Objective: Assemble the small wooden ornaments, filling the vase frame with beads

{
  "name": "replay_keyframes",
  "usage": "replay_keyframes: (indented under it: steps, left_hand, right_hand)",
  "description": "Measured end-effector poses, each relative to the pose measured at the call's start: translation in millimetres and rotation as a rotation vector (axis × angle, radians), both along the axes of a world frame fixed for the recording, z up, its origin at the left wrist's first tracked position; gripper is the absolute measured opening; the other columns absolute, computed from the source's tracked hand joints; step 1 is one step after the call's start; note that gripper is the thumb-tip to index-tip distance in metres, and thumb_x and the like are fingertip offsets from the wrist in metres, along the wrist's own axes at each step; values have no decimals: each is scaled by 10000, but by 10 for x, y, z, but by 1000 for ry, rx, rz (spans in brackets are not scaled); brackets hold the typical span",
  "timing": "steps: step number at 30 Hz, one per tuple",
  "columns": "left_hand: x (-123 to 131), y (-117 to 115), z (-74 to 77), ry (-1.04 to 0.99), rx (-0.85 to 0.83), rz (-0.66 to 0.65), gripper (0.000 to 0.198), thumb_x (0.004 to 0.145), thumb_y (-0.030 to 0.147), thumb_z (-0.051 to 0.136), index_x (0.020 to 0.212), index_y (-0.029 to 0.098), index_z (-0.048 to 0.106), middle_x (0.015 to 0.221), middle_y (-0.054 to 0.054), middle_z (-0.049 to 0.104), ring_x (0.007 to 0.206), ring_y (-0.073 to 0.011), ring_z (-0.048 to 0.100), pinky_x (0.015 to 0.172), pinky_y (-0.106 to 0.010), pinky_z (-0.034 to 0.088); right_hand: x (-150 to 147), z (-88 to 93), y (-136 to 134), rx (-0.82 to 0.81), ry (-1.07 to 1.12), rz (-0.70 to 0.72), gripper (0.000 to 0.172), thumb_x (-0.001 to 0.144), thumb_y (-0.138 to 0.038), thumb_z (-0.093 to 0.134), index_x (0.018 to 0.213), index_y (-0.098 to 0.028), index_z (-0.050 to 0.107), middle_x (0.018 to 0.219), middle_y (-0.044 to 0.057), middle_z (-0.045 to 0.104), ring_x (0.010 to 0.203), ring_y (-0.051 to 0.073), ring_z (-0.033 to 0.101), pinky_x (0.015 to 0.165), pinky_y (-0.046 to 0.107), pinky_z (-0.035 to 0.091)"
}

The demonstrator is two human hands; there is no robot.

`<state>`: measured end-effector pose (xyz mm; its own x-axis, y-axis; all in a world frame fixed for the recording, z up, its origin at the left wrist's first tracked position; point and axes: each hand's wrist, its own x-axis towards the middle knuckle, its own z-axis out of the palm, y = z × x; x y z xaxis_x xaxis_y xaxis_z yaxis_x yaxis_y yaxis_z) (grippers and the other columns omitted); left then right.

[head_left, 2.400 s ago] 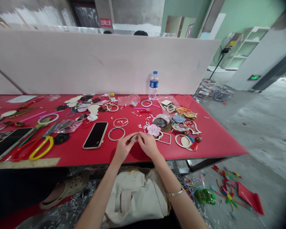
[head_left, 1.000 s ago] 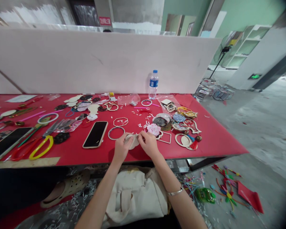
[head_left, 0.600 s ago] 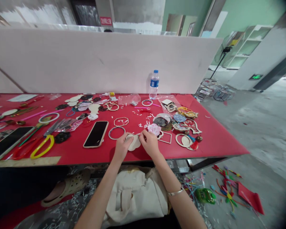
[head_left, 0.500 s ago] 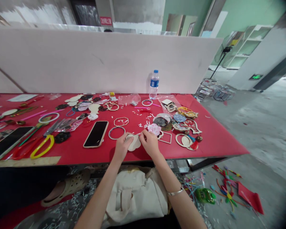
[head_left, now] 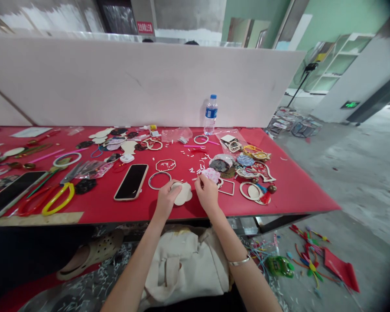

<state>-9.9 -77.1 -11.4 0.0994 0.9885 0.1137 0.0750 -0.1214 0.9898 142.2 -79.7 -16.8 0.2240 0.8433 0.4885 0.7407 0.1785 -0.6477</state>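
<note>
A pale, flower-shaped flat piece is pinched at its left side by my left hand, low over the red table's near edge. To the right of the piece, with a gap between, my right hand is closed in a pinch; whatever its fingertips hold is too small to make out. Just beyond those fingertips lies a pink patterned flower piece. A round hoop rests behind my left hand, and a thin square frame lies right of my right hand.
The red table carries a phone, yellow-handled scissors, white paper scraps and piled fabric pieces. A water bottle stands by the white partition. A pale bag sits on my lap.
My right hand has moved a little to the right, away from the pale flower-shaped piece. My left hand keeps its hold on that piece in about the same place.
</note>
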Motion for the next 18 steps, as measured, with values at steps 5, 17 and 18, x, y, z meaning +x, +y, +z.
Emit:
replay_keyframes:
  steps: [5,17,18]
  left_hand:
    - [1,-4,-2,-10,-11,8,220,765,384,624,818,170,618,711,15,594,639,-127,531,590,-210,417]
    - [-4,-6,19,112,65,21,197,796,367,585,824,176,626,738,11,604,690,-139,532,639,-219,413]
    - [-1,-11,32,142,86,25,195,803,364,578,828,177,627,744,9,608,702,-142,536,652,-222,412]
  right_hand:
    - [-1,-17,62,-102,9,2,222,899,-278,466,730,-210,592,610,-3,581,574,144,492,586,251,294]
    - [13,29,38,24,91,205,240,931,-267,421,936,-195,649,901,63,637,877,185,578,819,305,427]
    - [8,50,17,35,71,229,233,929,-285,437,948,-196,652,896,59,626,872,182,573,825,308,424]
